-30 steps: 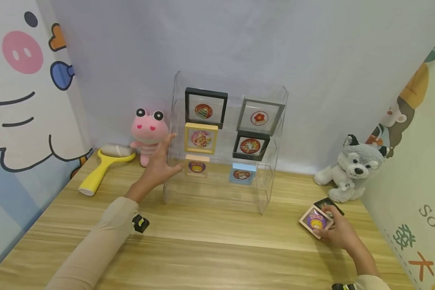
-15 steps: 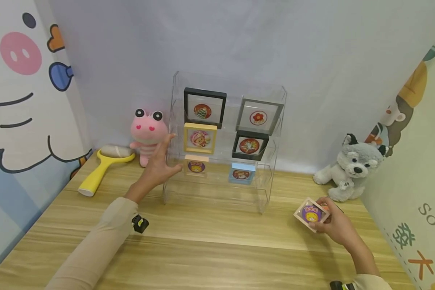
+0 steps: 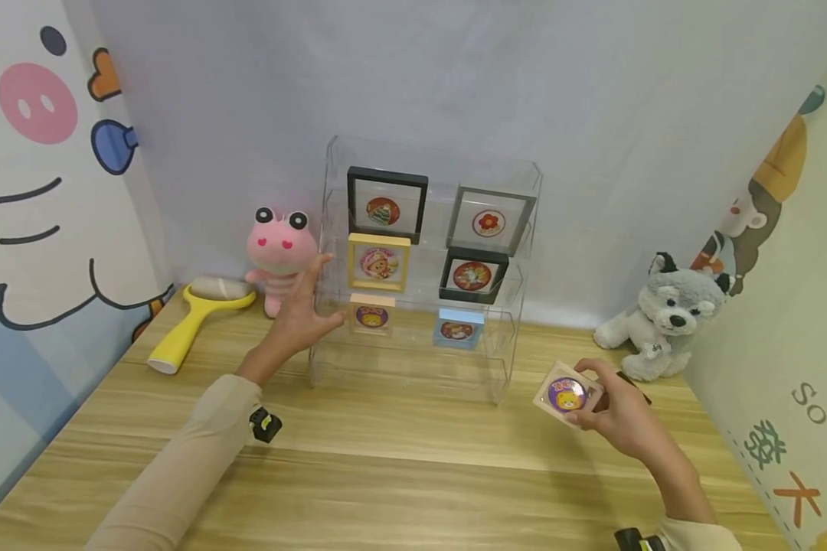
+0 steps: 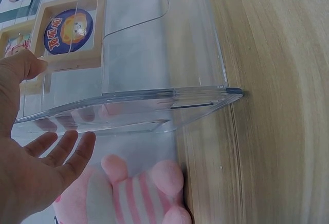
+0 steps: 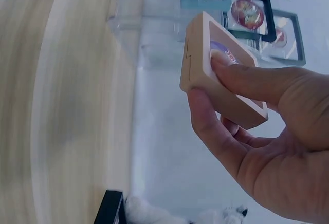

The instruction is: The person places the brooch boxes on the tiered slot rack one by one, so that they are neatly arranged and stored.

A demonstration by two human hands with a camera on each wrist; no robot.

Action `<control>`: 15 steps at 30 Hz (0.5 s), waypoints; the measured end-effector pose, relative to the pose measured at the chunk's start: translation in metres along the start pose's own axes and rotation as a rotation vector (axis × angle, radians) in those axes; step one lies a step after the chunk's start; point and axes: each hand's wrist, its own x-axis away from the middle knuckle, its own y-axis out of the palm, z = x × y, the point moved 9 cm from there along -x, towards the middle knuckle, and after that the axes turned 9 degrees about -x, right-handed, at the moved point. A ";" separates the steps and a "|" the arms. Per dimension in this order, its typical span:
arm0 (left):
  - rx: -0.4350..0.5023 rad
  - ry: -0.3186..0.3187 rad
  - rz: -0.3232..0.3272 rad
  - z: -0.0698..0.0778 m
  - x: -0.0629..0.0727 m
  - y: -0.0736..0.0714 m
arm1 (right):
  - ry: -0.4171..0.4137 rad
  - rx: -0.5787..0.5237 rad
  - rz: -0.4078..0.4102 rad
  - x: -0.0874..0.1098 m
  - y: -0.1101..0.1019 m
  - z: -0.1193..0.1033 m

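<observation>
My right hand (image 3: 623, 413) pinches a small pink-beige display frame (image 3: 567, 393) holding a purple bear badge, above the table at right. In the right wrist view the thumb lies on the frame's face and the fingers support its side. My left hand (image 3: 302, 312) is at the left side of a clear acrylic tiered rack (image 3: 413, 367). In the left wrist view its extended fingers (image 4: 77, 157) are by the outer side panel and its thumb is near a beige frame (image 4: 95, 34). On the rack stand black, grey, yellow (image 3: 379, 239), beige and light-blue frames (image 3: 459, 329) with round badges.
A pink plush toy (image 3: 281, 249) sits left of the rack, beside a yellow-handled lint roller (image 3: 187, 329). To the right sits a grey plush husky (image 3: 675, 306). A black frame (image 3: 637, 387) lies on the wooden table, partly hidden behind my right hand.
My right hand has picked up the beige frame from beside the black frame and moved it left and up, toward the rack. The left hand stays put.
</observation>
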 end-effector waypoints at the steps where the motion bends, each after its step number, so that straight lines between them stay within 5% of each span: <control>1: -0.001 0.001 0.003 0.000 0.000 0.000 | -0.010 0.013 0.001 -0.001 0.001 -0.005; 15: 0.002 0.002 -0.007 -0.001 0.001 0.000 | -0.199 -0.057 -0.019 -0.030 0.050 -0.055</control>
